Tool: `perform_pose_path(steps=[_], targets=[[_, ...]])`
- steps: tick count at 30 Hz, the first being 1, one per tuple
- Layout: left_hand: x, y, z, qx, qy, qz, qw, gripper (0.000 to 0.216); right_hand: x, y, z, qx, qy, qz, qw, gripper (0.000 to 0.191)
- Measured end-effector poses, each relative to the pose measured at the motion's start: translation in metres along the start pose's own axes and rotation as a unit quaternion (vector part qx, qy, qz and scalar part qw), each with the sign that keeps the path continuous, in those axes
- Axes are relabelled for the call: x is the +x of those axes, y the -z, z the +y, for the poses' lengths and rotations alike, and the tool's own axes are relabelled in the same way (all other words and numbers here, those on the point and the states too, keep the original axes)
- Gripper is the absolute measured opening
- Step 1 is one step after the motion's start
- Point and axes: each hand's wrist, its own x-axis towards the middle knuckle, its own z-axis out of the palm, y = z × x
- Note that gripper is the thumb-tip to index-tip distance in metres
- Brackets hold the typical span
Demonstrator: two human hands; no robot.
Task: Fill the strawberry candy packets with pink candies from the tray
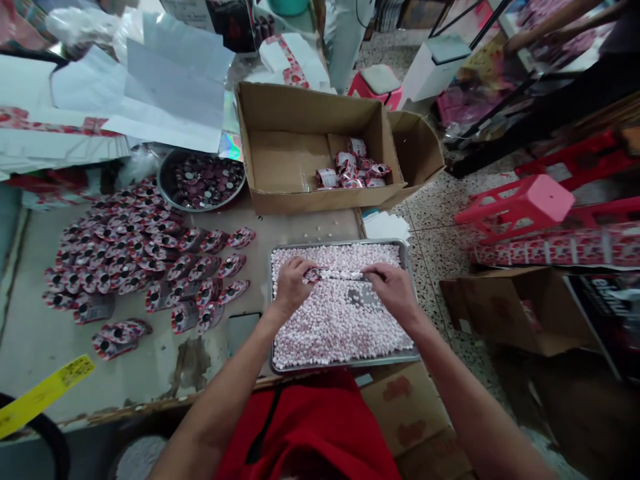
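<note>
A metal tray full of small pale pink pellets lies in front of me. Over its far half, my left hand is closed around a small red-and-white printed container. My right hand pinches the right end of a narrow strip-like holder with a row of pellets along it. The holder's left end meets the printed container; whether it reaches inside is too small to tell. Below the right hand, a patch of tray bottom shows through thinner pellets.
Many similar printed containers stand grouped on the table at left. Behind them is a metal bowl of round shiny discs. Beyond the tray, a cardboard box holds several printed containers. A phone-like slab lies left of the tray.
</note>
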Motion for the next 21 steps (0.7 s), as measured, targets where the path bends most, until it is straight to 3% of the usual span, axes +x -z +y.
perform_pose_path(steps=[4,8,11,15,18,21], targets=[[-0.008,-0.014,-0.001,-0.005,0.022,-0.006,1.0,0.03,-0.007,-0.006,-0.023,-0.161,0.056,-0.005,0.985,0.026],[-0.011,-0.027,-0.003,-0.01,0.029,-0.015,0.999,0.028,-0.017,-0.006,-0.029,-0.191,0.079,-0.012,0.978,0.027],[-0.013,-0.031,-0.01,-0.026,0.043,-0.014,0.999,0.029,-0.031,0.015,0.008,-0.17,0.066,0.023,0.983,0.029],[-0.022,-0.024,-0.023,-0.032,0.074,0.022,0.997,0.031,-0.037,0.04,0.103,-0.179,-0.041,0.114,0.976,0.03],[-0.03,-0.013,-0.029,-0.023,0.084,0.04,0.995,0.029,-0.02,0.007,0.15,-0.074,-0.108,0.09,0.987,0.026],[-0.037,-0.004,-0.033,0.02,0.11,0.06,0.992,0.028,0.002,-0.062,0.151,0.029,-0.126,0.018,0.991,0.023]])
